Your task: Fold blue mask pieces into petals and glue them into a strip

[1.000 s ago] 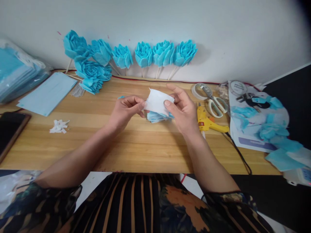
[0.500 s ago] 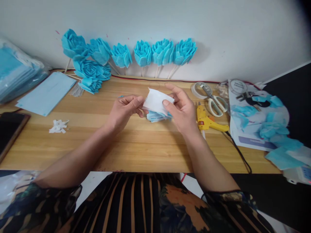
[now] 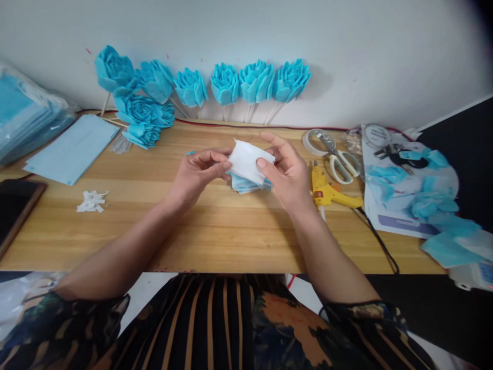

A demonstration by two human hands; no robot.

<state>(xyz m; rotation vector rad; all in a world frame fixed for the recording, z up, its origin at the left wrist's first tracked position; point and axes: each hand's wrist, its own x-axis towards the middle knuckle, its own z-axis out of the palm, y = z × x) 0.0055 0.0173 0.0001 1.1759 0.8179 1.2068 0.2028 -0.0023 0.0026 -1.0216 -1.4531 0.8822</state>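
Note:
A small white sheet [image 3: 248, 158], thin and fabric-like, is stretched between my two hands at the middle of the table. My right hand [image 3: 288, 172] pinches its right side, thumb on top and fingers behind, the index finger raised. My left hand [image 3: 202, 173] grips its left edge between thumb and fingers. Just below the sheet lies a pile of pale blue pieces [image 3: 246, 185], partly hidden by the sheet and my right hand; whether the sheet touches the pile I cannot tell.
Several blue fabric flowers [image 3: 224, 85] on sticks lean along the wall. To the right lie a yellow glue gun [image 3: 327, 192], scissors [image 3: 341, 164], a tape roll [image 3: 314, 143] and blue scraps [image 3: 433, 200]. Leftward are blue sheets [image 3: 73, 146], white strips [image 3: 92, 201] and a phone [image 3: 17, 208].
My left thumb and fingers have shifted slightly at the sheet's left edge, with the fingertips now tucked further behind it. My right hand keeps its pinch almost unmoved.

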